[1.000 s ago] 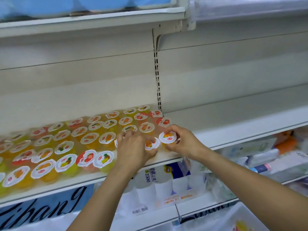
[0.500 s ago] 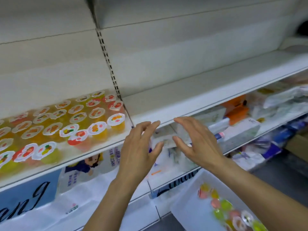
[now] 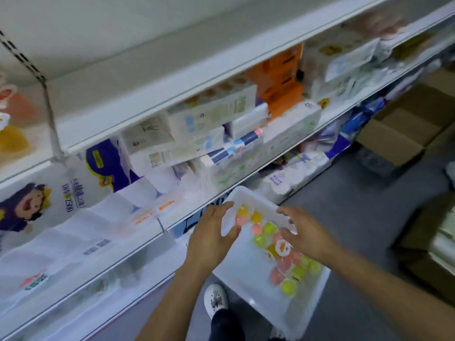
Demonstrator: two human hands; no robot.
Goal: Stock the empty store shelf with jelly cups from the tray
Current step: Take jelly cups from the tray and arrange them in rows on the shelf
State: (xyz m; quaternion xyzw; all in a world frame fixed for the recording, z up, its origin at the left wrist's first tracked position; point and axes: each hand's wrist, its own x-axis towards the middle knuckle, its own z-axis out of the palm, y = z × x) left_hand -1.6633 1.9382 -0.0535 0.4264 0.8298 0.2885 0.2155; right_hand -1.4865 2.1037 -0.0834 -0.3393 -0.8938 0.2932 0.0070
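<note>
A white plastic tray (image 3: 258, 306) sits low in front of the shelving, holding several loose jelly cups (image 3: 290, 267) in yellow, green, pink and orange. My left hand (image 3: 211, 239) hovers over the tray's left rim with fingers spread and holds nothing. My right hand (image 3: 305, 235) reaches over the cups with straight fingers, also empty. At the far left edge, blurred jelly cups (image 3: 11, 141) stand on the white store shelf (image 3: 147, 94), whose right stretch is bare.
The shelf below carries tissue packs and boxes (image 3: 197, 134) and an orange box (image 3: 280, 80). Lower shelves hold paper-roll packs (image 3: 290, 173). Cardboard boxes (image 3: 403, 124) stand on the grey floor at right. My white shoe (image 3: 215, 299) is beside the tray.
Both hands let go of the cups on the shelf and dropped down to the tray. My view swung right and down, from the stocked shelf to the tray.
</note>
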